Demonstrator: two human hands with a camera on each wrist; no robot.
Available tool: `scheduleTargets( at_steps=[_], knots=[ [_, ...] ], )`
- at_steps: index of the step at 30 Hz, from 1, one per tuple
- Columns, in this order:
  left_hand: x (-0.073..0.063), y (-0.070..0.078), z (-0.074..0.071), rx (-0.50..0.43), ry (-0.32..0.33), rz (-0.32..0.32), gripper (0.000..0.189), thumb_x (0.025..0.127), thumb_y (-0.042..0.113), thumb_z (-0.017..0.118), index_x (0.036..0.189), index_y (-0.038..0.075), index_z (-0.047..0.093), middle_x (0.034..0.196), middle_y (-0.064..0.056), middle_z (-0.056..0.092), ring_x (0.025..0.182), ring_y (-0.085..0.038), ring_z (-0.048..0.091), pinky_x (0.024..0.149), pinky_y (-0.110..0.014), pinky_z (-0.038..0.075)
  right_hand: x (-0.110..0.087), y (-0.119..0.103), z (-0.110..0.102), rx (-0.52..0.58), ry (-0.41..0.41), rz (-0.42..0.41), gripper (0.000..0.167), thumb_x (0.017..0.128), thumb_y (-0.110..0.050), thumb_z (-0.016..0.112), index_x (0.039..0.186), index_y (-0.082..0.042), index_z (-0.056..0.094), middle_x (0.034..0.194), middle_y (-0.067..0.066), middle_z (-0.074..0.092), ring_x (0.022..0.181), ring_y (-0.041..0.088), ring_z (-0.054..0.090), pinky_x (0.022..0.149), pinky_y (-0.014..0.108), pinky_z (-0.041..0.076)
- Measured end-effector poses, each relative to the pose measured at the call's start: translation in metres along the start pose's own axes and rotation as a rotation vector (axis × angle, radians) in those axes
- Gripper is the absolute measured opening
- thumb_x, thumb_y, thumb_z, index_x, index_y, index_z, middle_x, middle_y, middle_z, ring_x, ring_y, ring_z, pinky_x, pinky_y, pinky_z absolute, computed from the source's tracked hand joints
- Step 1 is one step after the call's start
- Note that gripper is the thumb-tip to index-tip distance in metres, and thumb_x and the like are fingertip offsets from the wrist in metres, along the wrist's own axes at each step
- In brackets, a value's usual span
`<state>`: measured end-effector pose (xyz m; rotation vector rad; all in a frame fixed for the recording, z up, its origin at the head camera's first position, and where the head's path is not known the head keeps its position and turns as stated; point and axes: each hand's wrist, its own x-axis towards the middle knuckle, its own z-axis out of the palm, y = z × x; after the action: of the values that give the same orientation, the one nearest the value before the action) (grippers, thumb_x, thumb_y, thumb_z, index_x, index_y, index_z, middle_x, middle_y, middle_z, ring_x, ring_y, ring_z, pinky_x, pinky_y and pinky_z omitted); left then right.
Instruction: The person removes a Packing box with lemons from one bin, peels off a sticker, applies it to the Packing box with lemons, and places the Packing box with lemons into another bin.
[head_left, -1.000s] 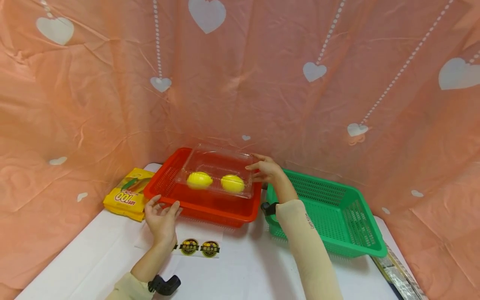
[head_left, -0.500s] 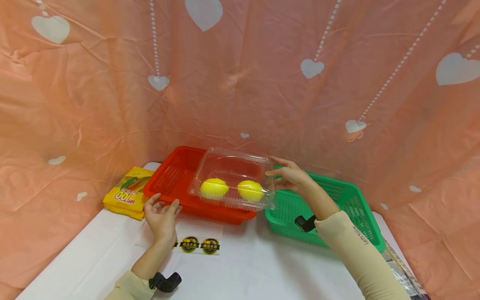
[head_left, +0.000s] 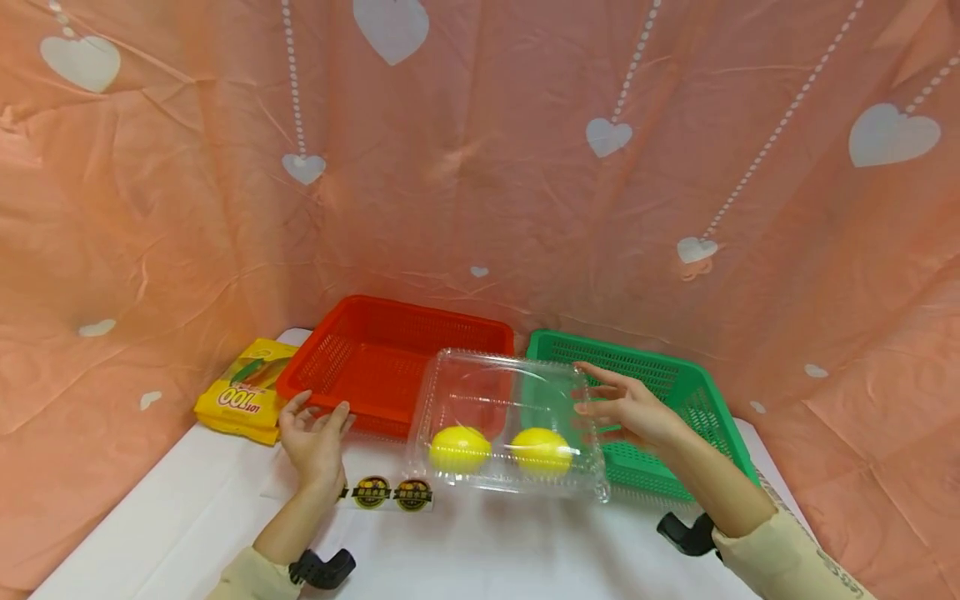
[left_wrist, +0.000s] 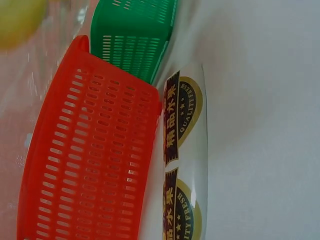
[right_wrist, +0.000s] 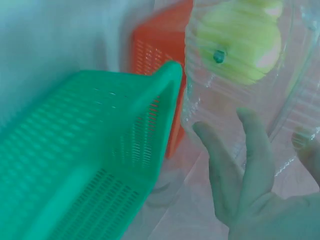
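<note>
My right hand (head_left: 626, 408) grips a clear plastic fruit box (head_left: 480, 392) by its right edge in the head view. Inside its lower part lie two yellow lemons (head_left: 461, 450), side by side. The box is tilted toward me and held over the front of the table. In the right wrist view, the fingers (right_wrist: 257, 150) press against the box's ribbed side. My left hand (head_left: 311, 442) has its fingertips right at the front left rim of a red basket (head_left: 360, 412), the thumb apart from the fingers. The left wrist view shows that basket's slotted side but no hand.
A green basket (head_left: 693, 371) stands right of the red one. Round black-and-gold fruit labels (head_left: 371, 492) lie on a white sheet in front of the red basket. At the left is a yellow bag (head_left: 243, 400). An orange curtain (head_left: 465, 183) hangs behind.
My right hand has brought the box with the lemons from over the red basket rightward and toward me. The left hand has stayed at the red rim.
</note>
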<state>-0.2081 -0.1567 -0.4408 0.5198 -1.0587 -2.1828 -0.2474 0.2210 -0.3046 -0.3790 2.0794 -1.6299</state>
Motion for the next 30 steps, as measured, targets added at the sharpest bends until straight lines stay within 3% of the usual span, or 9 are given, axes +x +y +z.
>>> scheduleTargets(
  at_steps=[7,14,21,27,30],
  knots=[
    [0.000,-0.001,0.001,0.009,0.000,-0.002,0.049,0.087,-0.017,0.064,0.119,0.015,0.046,0.101,-0.006,0.033,0.073,-0.012,0.053,0.071,-0.023,0.059,-0.038,0.029,-0.001,-0.005,-0.076,-0.047,0.074,0.099,-0.010,0.061,0.159,-0.008,0.018,0.145,0.033,0.036,0.109,0.042,0.064,0.083,0.051,0.058],
    [-0.001,-0.002,0.001,0.016,0.006,-0.005,0.049,0.087,-0.016,0.065,0.120,0.015,0.045,0.101,-0.005,0.033,0.073,-0.012,0.054,0.070,-0.023,0.059,-0.063,0.071,0.013,0.065,-0.038,-0.006,0.071,0.098,-0.011,0.062,0.159,-0.012,0.024,0.146,0.034,0.031,0.110,0.036,0.063,0.084,0.053,0.057],
    [-0.001,-0.001,0.000,0.003,0.007,0.008,0.049,0.086,-0.016,0.065,0.120,0.014,0.046,0.101,-0.006,0.034,0.071,-0.012,0.055,0.069,-0.023,0.059,-0.072,0.099,0.022,0.062,0.073,0.073,0.079,0.096,-0.014,0.067,0.158,-0.007,0.019,0.151,0.039,0.019,0.109,0.031,0.062,0.078,0.050,0.058],
    [-0.001,0.000,-0.001,-0.005,0.003,0.003,0.048,0.087,-0.017,0.064,0.119,0.015,0.046,0.102,-0.007,0.034,0.071,-0.012,0.056,0.068,-0.022,0.059,-0.074,0.114,0.023,0.085,0.086,0.085,0.084,0.095,-0.014,0.068,0.158,-0.004,0.013,0.150,0.042,0.018,0.105,0.030,0.064,0.073,0.041,0.060],
    [-0.001,0.000,0.000,-0.013,-0.005,0.007,0.048,0.087,-0.017,0.064,0.119,0.014,0.046,0.101,-0.007,0.034,0.070,-0.012,0.056,0.068,-0.022,0.059,-0.073,0.118,0.022,0.087,0.105,0.086,0.084,0.096,-0.013,0.067,0.159,-0.004,0.012,0.149,0.043,0.017,0.106,0.031,0.063,0.074,0.042,0.060]
  ],
)
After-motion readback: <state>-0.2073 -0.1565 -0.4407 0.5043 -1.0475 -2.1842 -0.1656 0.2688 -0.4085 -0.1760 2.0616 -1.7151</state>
